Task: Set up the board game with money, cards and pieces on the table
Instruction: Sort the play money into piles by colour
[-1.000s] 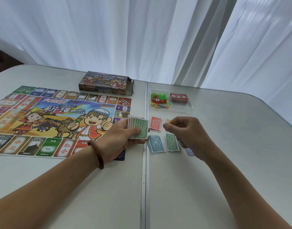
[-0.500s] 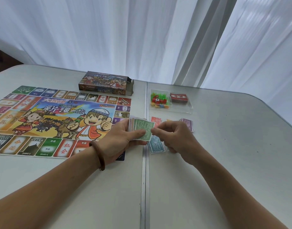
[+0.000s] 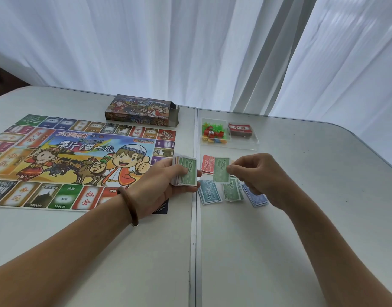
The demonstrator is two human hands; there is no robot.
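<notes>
The right hand (image 3: 257, 176) pinches a single green 500 note (image 3: 221, 172) by its right edge between thumb and fingertips, the other fingers curled, and holds it upright just above the bench (image 3: 279, 251). The note hangs over the sorted money lying flat there, and it hides part of the red pile (image 3: 206, 166) behind it. Below it, in a row, lie a teal pile (image 3: 209, 192), a green pile (image 3: 232, 192) and a blue pile (image 3: 257, 198). The right hand covers the upper part of the blue pile.

Just to the left, across the seam (image 3: 195, 240) in the bench, the left hand (image 3: 161, 187) grips a thick stack of notes (image 3: 186, 173), thumb on top and fingers curled beneath, with a green 500 uppermost. A brown bracelet (image 3: 129, 206) circles that wrist. The left hand and forearm lie over the near right corner of the game board (image 3: 68, 160), which is spread flat on the left half of the bench. A dark card (image 3: 161, 208) shows partly under the hand.

Beyond the money piles sits a clear tray (image 3: 246, 145) holding small coloured game pieces (image 3: 213, 134) on its left and a red-backed card deck (image 3: 240, 129) on its right. The game box (image 3: 139, 110) lies past the board's far edge, its right end open. White curtains (image 3: 190, 52) hang behind the bench.
</notes>
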